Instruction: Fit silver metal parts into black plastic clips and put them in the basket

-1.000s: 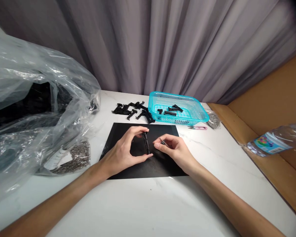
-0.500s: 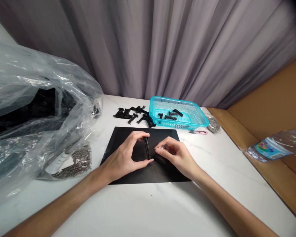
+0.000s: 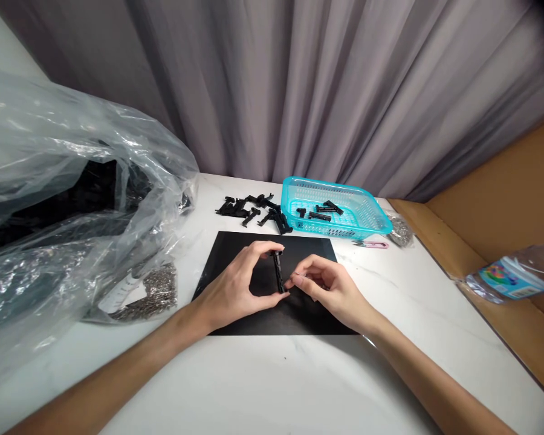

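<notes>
A slim black plastic part (image 3: 278, 273) stood nearly upright between the fingers of the person's left hand (image 3: 236, 284), which were spread wide, thumb at its lower end and fingertips at its upper end. The right hand (image 3: 330, 284) had its fingertips pinched almost together on a thin glinting piece (image 3: 296, 275), too small to identify, just beside the part; whether they touched it could not be told. Beneath the fingers of both hands lay a black mat (image 3: 272, 323) on a white marbled table (image 3: 236, 386). Beyond the fingertips sat a heap of black plastic parts (image 3: 236, 207) and, next to it, a turquoise basket (image 3: 358, 232) holding a few more. Pink-handled snips (image 3: 375, 245) lay beyond the right fingers, near a small bag of metal pieces (image 3: 401, 231). Well left of the fingers rested a larger bag of metal pieces (image 3: 156, 293).
</notes>
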